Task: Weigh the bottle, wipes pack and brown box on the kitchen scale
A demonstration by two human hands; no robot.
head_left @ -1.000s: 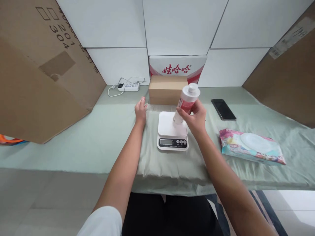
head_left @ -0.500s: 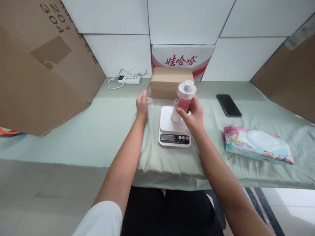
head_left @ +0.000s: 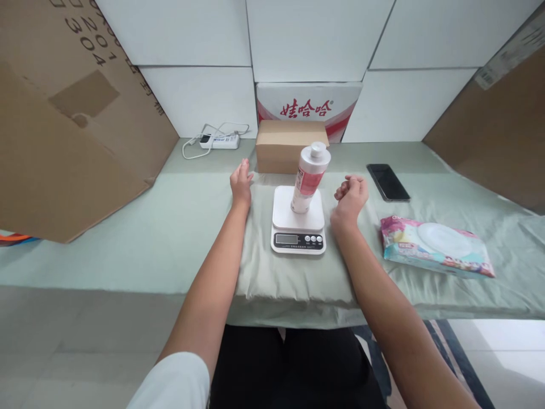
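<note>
From the head camera, a white bottle with a red label (head_left: 309,177) stands on the white platform of a small digital kitchen scale (head_left: 297,228), leaning a little to the right in this view, its white cap uppermost; neither hand touches it. The scale sits on a pale green cloth (head_left: 170,238) that covers the table, with its display and three round buttons facing the person. The right hand (head_left: 351,196) rests on the cloth just to the right of the scale, near the bottle but apart from it, its fingers curled loosely into the palm and holding nothing. The left hand (head_left: 240,186) lies on the cloth to the left of the scale, fingers stretched forward and close together, also empty. Behind the scale a brown cardboard box (head_left: 290,145) stands against a white and red carton with red characters (head_left: 309,107). A white power strip with its cable (head_left: 219,141) lies at the back left, a black phone (head_left: 388,182) face up at the right, and nearer the person a pack of wet wipes (head_left: 434,253). Large cardboard sheets (head_left: 72,130) lean at both sides
</note>
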